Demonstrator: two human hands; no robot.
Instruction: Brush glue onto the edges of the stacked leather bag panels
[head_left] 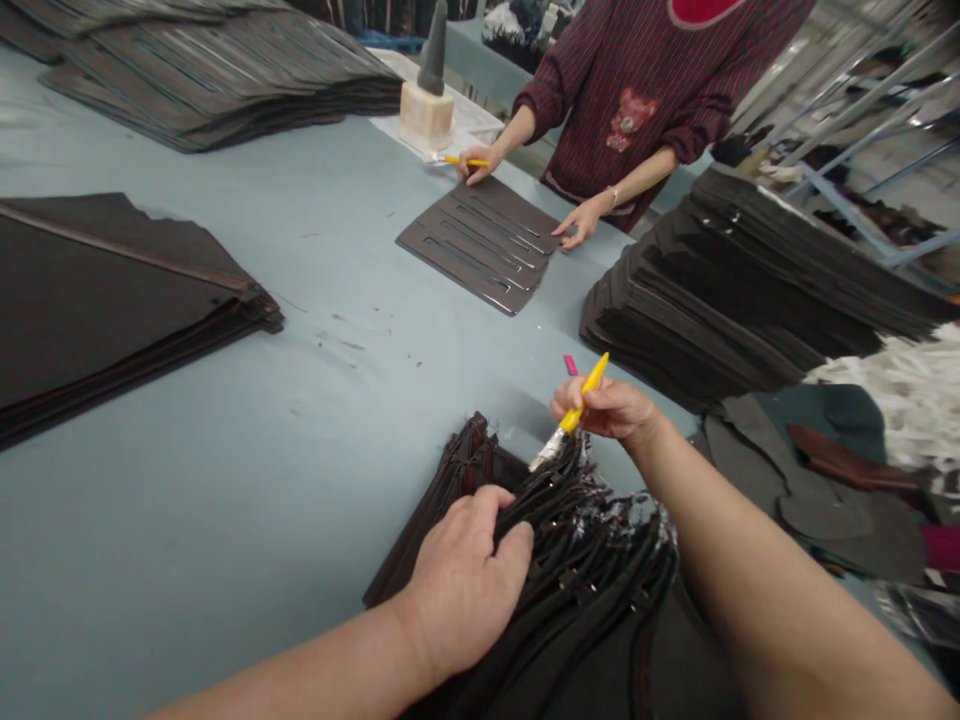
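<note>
My left hand (pixel 465 580) presses down on a fanned stack of dark leather pieces (pixel 570 560) at the table's near edge, fingers curled over their tops. My right hand (pixel 607 408) pinches a yellow-handled brush (pixel 571 418), its pale bristles touching the glossy, wet-looking edges of the same stack. A small pink object (pixel 571 365) lies just beyond my right hand.
Across the blue-grey table (pixel 300 330), a person in a striped red top holds a yellow brush (pixel 465 160) over slotted dark pieces (pixel 484 240). Tall stacks of dark pieces stand at right (pixel 750 290), left (pixel 112 290) and far left (pixel 217 70). A block with a cone (pixel 429 100) stands behind.
</note>
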